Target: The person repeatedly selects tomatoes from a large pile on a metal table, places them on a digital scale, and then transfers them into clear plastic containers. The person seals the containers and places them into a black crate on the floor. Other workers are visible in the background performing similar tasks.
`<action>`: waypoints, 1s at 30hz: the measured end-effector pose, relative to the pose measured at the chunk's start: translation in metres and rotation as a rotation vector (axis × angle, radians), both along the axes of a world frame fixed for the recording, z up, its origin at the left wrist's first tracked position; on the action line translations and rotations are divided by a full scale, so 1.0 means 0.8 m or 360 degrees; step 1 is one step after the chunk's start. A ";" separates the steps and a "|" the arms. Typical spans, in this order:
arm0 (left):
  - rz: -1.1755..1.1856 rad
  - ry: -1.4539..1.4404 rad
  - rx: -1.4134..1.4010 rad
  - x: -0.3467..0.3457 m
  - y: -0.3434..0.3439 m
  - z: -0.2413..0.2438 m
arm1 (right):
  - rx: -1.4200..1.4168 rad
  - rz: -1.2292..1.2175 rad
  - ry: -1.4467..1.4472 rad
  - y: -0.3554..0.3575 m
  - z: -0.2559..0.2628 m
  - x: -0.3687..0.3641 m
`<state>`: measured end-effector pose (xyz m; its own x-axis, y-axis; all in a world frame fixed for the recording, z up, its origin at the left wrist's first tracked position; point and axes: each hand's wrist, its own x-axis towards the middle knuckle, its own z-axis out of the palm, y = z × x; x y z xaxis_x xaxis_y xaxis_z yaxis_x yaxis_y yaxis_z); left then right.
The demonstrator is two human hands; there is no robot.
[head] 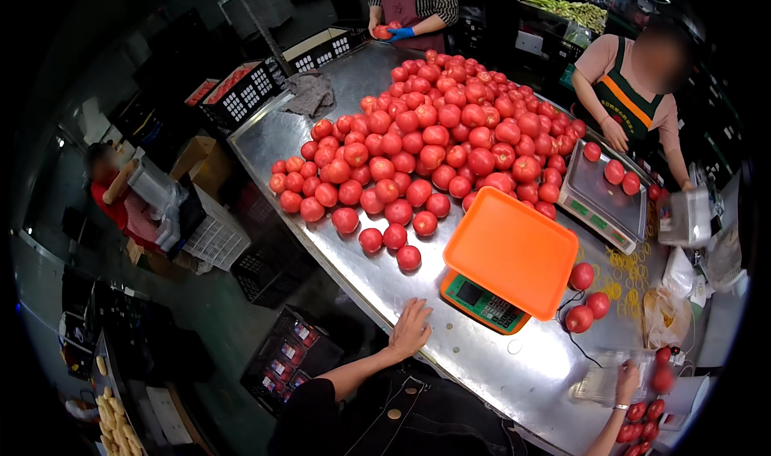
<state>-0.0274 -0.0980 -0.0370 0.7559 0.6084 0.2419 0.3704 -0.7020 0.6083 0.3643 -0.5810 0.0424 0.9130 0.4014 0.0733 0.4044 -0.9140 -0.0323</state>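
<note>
My left hand (pixel 411 329) rests palm down near the front edge of the steel table (pixel 373 290), holding nothing, its fingers somewhat apart. At the right, my right hand (pixel 627 381) grips clear plastic trays (pixel 593 381), possibly a stack, low over the tabletop. An orange-topped digital scale (pixel 512 251) stands between my hands, its pan bare. Beyond it spreads a large heap of red tomatoes (pixel 421 137). Several loose tomatoes (pixel 580 319) lie to the right of the scale, and more red tomatoes (pixel 655 409) sit past my right hand.
A person in a green apron (pixel 626 89) stands by a second scale (pixel 602 191) bearing tomatoes. Yellow rubber bands (pixel 629 272) lie scattered nearby. Across the table, another person (pixel 415 10) holds tomatoes. A black crate (pixel 289 359) of packed tomatoes sits below, left. A grey cloth (pixel 310 93) lies at the far corner.
</note>
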 end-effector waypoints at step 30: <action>-0.0533 0.0406 0.0467 0.099 0.469 0.088 | 0.0981 0.0707 0.0355 0.767 -0.047 -0.308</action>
